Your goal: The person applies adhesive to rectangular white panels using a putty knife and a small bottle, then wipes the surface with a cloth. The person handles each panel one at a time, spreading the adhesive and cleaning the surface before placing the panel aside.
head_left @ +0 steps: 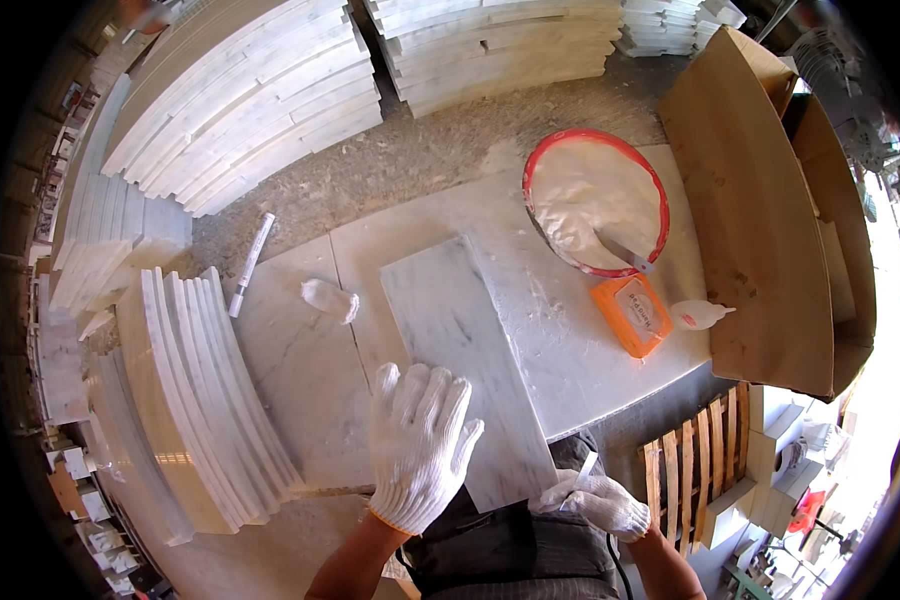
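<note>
The left hand [417, 435], in a white knit glove, has its back up and its thumb away from the fingers, with nothing visible in its grasp. It overlaps the left long edge of the marble slab [455, 320] toward the near end; whether it touches or hovers cannot be told. The right hand [600, 505], gloved alike, is closed around a slim white stick [587, 467] at the slab's near right corner, so the near end lies between the two hands.

The slab lies flat on the bench [610, 380], its long axis running from far left to near right, its near end projecting past the bench edge in front of the person. It is a long rectangle, pale grey-white, with faint grey veining and straight edges. A red-rimmed tub [527, 190] of white paste stands to the slab's far right, with an orange box [632, 317] nearer on that side.
</note>
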Motion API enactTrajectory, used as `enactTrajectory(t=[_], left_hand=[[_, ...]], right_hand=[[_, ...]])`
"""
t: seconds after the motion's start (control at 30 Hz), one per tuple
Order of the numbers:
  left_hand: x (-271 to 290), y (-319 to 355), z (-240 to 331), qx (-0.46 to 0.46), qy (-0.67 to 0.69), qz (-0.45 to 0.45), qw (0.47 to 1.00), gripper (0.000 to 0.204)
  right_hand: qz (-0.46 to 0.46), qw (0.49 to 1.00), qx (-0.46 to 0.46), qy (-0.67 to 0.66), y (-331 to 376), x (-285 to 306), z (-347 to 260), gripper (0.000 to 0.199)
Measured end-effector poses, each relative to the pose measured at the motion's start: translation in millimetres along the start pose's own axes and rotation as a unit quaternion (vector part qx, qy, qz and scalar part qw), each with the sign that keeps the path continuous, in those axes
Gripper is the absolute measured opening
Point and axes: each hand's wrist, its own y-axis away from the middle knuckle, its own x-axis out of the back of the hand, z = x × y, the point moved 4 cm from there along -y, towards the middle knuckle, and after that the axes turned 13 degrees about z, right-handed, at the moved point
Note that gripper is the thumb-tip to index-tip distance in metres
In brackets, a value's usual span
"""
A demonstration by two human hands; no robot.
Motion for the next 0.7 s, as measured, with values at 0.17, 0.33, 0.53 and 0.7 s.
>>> enactTrajectory(t=[0.17,0.33,0.53,0.7], left_hand=[[-2,-8,-6,0.022,0.026,-0.009,0.999,0.043],[-7,-21,-15,0.060,0.032,0.000,0.998,0.046],[-20,-45,-27,0.030,-0.012,0.029,0.999,0.043],[-26,-61,-34,0.023,-0.043,0.047,0.998,0.041]], right_hand=[[0.033,0.997,-0.071,0.018,-1,5,0,0.042],[-0.024,0.997,-0.068,0.029,-6,3,-10,0.037],[0.021,0.993,-0.104,0.059,-9,-2,-17,0.044],[0.001,0.994,-0.084,0.073,-10,-3,-20,0.039]])
